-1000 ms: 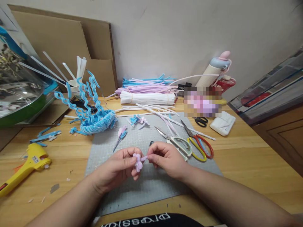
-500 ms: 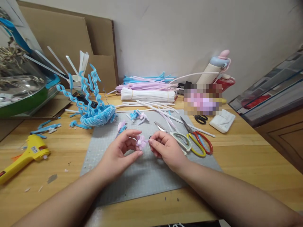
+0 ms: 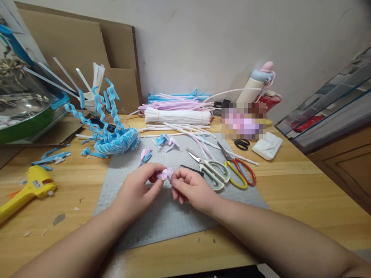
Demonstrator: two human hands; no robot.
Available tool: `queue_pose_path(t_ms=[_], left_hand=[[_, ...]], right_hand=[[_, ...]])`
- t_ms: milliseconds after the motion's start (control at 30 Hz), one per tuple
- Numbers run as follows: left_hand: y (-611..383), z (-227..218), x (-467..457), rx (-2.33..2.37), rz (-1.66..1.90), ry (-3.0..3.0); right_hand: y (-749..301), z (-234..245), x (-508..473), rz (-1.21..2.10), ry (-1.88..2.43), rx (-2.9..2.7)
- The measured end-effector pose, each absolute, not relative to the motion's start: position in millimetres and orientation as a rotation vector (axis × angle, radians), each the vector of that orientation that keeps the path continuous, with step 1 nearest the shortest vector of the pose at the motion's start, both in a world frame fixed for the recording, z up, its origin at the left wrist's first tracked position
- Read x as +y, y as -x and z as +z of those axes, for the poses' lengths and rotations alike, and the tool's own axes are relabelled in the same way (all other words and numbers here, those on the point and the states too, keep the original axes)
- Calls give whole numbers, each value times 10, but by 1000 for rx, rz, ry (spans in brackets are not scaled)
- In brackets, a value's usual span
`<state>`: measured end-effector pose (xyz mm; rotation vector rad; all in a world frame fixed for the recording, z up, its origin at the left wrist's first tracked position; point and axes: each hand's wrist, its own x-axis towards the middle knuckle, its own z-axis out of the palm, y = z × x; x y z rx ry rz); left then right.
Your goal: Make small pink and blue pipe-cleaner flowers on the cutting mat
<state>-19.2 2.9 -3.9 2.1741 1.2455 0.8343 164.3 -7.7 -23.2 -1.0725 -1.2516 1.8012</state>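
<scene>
Between my two hands, above the grey cutting mat [image 3: 162, 227], is a small lilac flower [image 3: 165, 174] with a pale centre, seemingly made of pipe cleaner. My left hand [image 3: 139, 187] pinches it from the left between thumb and fingers. On the other side my right hand [image 3: 191, 187] is closed, its thumb and forefinger gripping the flower's right edge; the exact spot is hidden by the fingertips. Just beyond lie green-handled scissors [image 3: 211, 170] on a dark flat object, partly covered by my right hand. Small blue and lilac pipe-cleaner pieces [image 3: 146, 154] rest behind my left hand.
A blue pipe-cleaner basket shape [image 3: 116, 141] with curly strands stands at the left. Near it lies a yellow glue gun [image 3: 34, 189]. Red-and-yellow scissors [image 3: 240, 173] are on the right. Bundled white pipe cleaners [image 3: 176, 116] and a bottle [image 3: 255, 85] stand along the wall.
My right hand has come up against the flower, closing the small gap between the hands. My left fingers have drawn in closer around the flower. The view has shifted slightly.
</scene>
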Motion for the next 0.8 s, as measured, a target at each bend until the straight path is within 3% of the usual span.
queue_pose_path(t_ms=[800], left_hand=[[181,-24,27,1258,808,-2114]], right_hand=[[-1648,-250,-61,1716,1068,-1340]])
